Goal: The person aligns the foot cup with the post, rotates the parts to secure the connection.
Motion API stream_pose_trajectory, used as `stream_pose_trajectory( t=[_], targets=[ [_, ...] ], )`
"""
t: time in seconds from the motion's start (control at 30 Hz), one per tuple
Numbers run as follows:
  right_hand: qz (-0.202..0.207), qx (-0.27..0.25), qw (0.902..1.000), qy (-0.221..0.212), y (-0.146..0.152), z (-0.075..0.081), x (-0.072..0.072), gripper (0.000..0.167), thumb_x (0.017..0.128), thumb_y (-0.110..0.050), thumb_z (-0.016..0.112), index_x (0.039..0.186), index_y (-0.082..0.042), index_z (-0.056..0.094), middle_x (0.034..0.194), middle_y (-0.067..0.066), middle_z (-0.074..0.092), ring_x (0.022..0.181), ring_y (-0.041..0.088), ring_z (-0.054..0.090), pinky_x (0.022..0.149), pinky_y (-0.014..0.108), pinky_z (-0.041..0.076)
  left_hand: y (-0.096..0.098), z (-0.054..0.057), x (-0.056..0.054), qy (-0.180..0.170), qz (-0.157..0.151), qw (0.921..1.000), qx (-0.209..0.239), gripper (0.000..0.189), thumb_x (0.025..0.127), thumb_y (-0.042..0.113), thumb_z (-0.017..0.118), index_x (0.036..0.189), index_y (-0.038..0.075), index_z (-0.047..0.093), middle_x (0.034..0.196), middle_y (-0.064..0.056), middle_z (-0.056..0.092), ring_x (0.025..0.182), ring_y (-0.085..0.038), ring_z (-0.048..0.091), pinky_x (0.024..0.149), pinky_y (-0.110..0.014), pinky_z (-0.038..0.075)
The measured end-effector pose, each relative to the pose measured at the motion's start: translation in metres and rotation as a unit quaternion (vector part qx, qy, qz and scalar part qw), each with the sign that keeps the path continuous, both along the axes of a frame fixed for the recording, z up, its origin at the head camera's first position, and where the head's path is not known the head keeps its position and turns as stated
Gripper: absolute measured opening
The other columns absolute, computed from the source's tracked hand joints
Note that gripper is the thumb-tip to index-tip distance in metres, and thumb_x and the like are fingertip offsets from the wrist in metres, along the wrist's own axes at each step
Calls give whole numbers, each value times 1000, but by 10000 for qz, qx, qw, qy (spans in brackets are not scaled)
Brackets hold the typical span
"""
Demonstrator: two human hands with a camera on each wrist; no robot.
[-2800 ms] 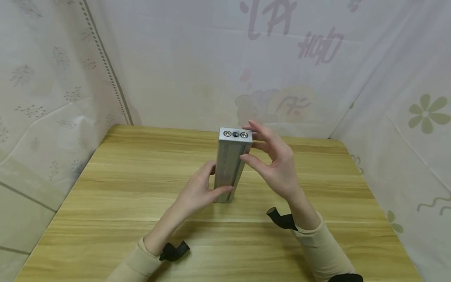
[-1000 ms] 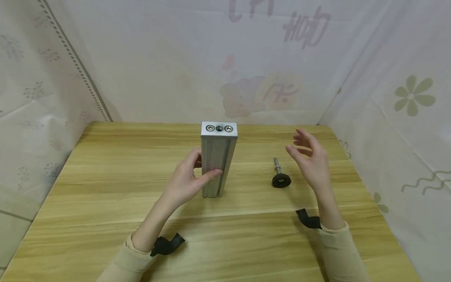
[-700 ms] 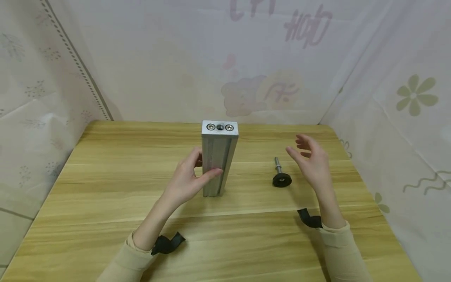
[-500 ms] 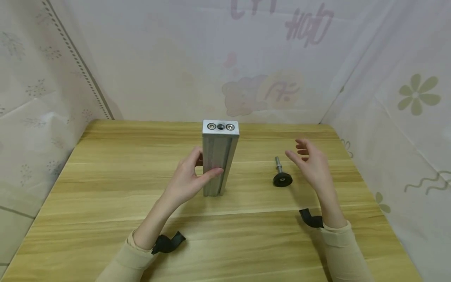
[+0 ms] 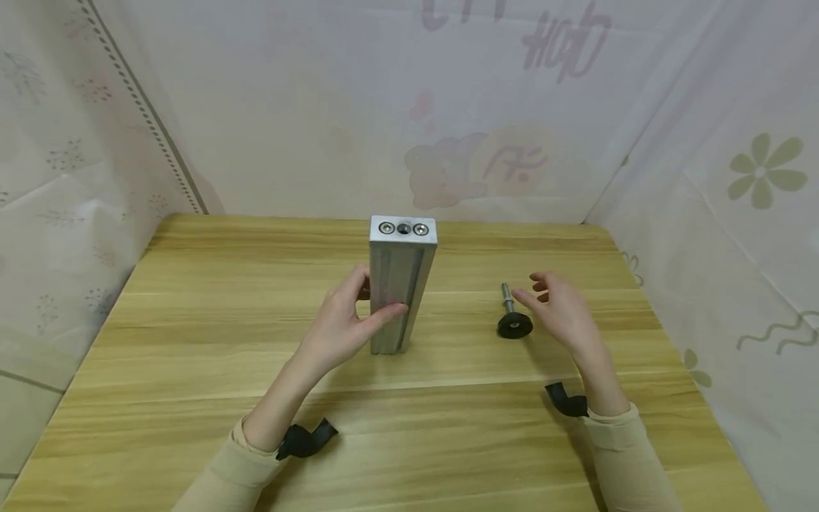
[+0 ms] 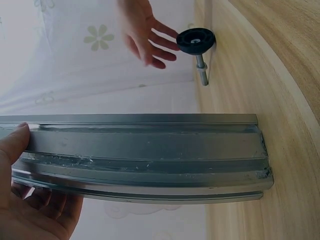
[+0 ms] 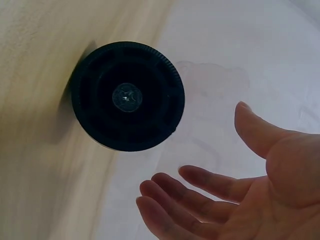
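Note:
A grey aluminium profile stands upright on the table, its flat end plate on top with two bolts and a dark hole between them. My left hand grips it around the middle, thumb across the near face and fingers behind. To the right, a levelling foot with a round black base and a threaded metal stud lies on its side. Beside it hovers my right hand, fingers spread and loosely bent. The right wrist view shows a gap between this hand and the black base.
The wooden table has pale patterned cloth behind it and on both sides. Black straps hang from the wrists, close to the tabletop.
My right hand has left the top of the profile, moved right, and come down beside the levelling foot, which now shows. The left hand keeps its grip on the profile.

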State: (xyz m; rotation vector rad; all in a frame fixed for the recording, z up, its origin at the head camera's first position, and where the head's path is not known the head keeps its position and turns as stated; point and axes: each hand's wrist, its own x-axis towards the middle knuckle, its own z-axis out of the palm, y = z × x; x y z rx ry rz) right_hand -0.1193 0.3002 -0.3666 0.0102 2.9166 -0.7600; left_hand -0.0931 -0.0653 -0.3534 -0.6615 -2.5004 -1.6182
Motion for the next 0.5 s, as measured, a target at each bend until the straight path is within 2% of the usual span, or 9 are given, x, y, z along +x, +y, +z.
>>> stream_pose_trajectory(
  t=[0.23, 0.5],
  targets=[
    [124, 103, 9998, -118, 1, -7, 0, 75, 101, -54, 56, 146, 5, 47, 139, 30, 58, 121, 46, 63, 94, 58, 54, 2, 1, 1, 76, 28, 10000, -42, 46, 88, 18, 80, 126, 8, 56, 115, -9, 72, 106, -23, 69, 94, -46, 57],
    [354, 320, 9973, -555, 2, -14, -2, 73, 101, -53, 56, 140, 9, 53, 128, 30, 66, 115, 45, 65, 92, 56, 54, 0, -2, 1, 64, 69, 9999, -79, 48, 89, 20, 80, 128, 10, 56, 116, -7, 72, 107, -23, 70, 93, -45, 57]
  ],
)
